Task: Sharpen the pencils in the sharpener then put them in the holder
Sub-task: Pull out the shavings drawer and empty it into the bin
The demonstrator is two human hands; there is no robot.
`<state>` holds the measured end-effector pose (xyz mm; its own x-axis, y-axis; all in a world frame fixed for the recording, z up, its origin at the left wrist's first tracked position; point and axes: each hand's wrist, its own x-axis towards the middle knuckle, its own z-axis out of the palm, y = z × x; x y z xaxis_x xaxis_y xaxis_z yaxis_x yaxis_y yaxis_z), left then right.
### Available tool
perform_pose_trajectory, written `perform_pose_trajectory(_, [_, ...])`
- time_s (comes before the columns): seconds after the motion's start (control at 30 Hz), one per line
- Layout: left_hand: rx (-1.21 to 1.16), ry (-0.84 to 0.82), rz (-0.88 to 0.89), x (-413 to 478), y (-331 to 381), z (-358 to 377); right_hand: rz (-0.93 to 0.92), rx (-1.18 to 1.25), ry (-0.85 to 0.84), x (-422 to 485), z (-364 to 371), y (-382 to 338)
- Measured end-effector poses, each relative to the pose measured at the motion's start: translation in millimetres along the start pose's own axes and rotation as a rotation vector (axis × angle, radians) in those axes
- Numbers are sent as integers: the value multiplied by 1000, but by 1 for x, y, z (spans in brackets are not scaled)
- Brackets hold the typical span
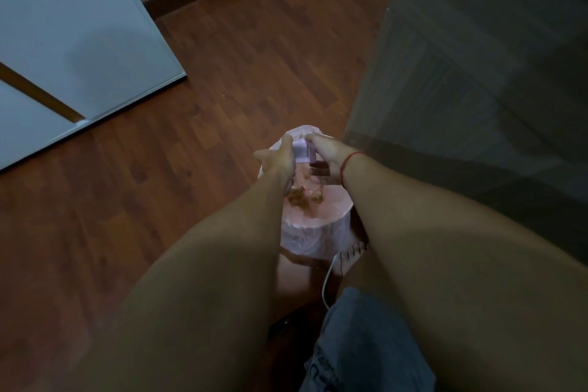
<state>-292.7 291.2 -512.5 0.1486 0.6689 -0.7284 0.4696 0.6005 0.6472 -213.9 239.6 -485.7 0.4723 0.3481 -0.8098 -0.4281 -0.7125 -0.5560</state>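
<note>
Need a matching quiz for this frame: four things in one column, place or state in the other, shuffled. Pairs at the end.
1. sharpener
2. bin
3. red bracelet
4. white cable

A. on the floor by the bin's base
B. round the right wrist
C. held between left hand and right hand
D. below the hands, shavings inside

Pairs: 1-C, 2-D, 3-B, 4-A
</note>
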Motion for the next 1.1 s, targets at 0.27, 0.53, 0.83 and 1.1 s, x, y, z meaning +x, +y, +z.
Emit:
perform_pose_trajectory(0.27, [26,-43,40,-2,4,-5,25,21,7,0,-1,-1])
perform_pose_trajectory(0.53, [83,-68,-40,-7,6,-6,17,-152,-31,-3,-6,-5])
perform_pose_trajectory(0.83, [94,-115,28,-13,10,-5,39,-88,-43,-6,-15,-1])
perform_pose_trajectory(1.1, [242,-180,149,-23,13,-18,49,-80,-117,-23,-25,0])
